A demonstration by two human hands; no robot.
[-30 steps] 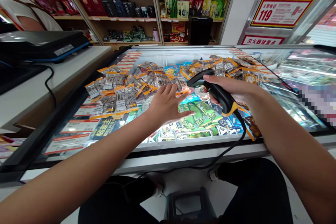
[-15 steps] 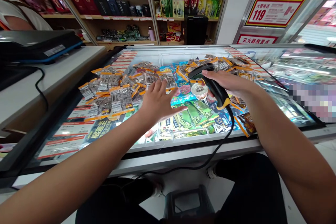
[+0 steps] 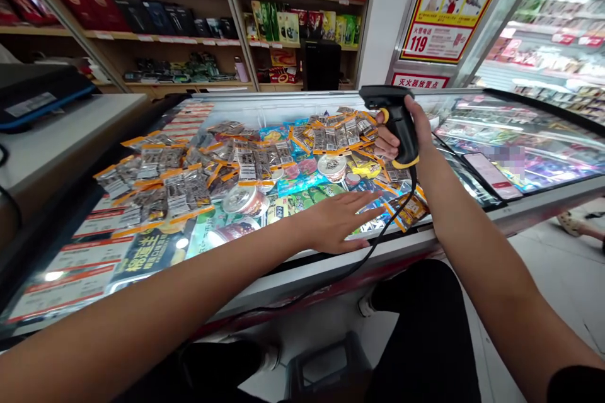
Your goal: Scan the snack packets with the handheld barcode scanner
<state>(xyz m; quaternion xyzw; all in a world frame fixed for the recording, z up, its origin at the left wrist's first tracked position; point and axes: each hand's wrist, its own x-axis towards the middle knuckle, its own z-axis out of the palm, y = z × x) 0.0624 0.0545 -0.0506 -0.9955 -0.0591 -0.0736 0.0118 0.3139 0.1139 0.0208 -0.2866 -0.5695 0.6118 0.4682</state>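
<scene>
My right hand [image 3: 420, 126] grips a black and yellow barcode scanner [image 3: 401, 129], held upright above the right part of the glass freezer top. Its black cable [image 3: 378, 238] runs down past the front edge. My left hand [image 3: 338, 220] is open, palm down with fingers stretched toward the right, low over the glass near the front edge; nothing is in it. Small clear snack packets with orange edges lie in a left heap [image 3: 184, 189] and a right heap [image 3: 338, 132]. One packet [image 3: 410, 211] lies near the front edge, just right of my left fingertips.
Frozen goods such as a round tub [image 3: 331, 167] show through the glass. A phone [image 3: 491, 175] lies on the right side. A counter [image 3: 85, 119] with a black device [image 3: 42, 97] stands at left. Shelves [image 3: 165, 34] line the back. Below is a grey stool [image 3: 328, 365].
The scanner has been raised and turned upright in my right hand. My left hand has moved right and toward the front edge. The view has shifted to the right.
</scene>
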